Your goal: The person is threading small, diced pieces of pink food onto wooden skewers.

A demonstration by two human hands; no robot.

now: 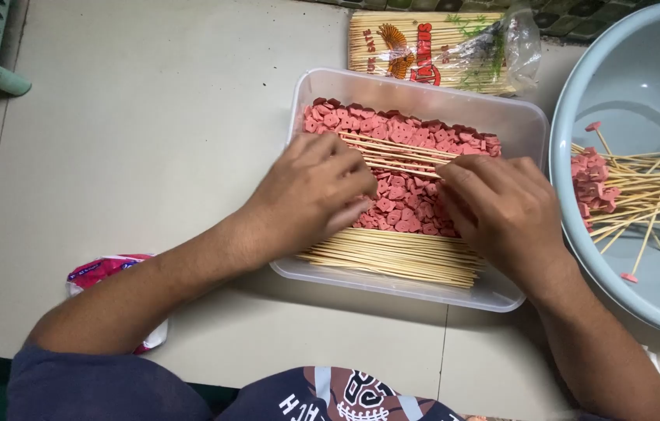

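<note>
Both hands are down in the clear plastic tub [416, 90] near the desk's far edge. The left hand [310, 195] and right hand [501, 206] have their fingers curled over pink sausage pieces [404, 203], together pinching a few bamboo skewers [396, 154]. More finished skewers lie in the pale blue basin [618, 78] at the right edge.

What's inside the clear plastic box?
The clear rectangular plastic box holds lots of small pink-red food pieces and thin bamboo skewers along its near edge. The left hand and right hand cover whatever lies beneath them.

Clear flat skewer packet [431, 48] with red-orange label at 12 o'clock; crumpled pink-white wrapper [108, 273] at 8 o'clock.
</note>
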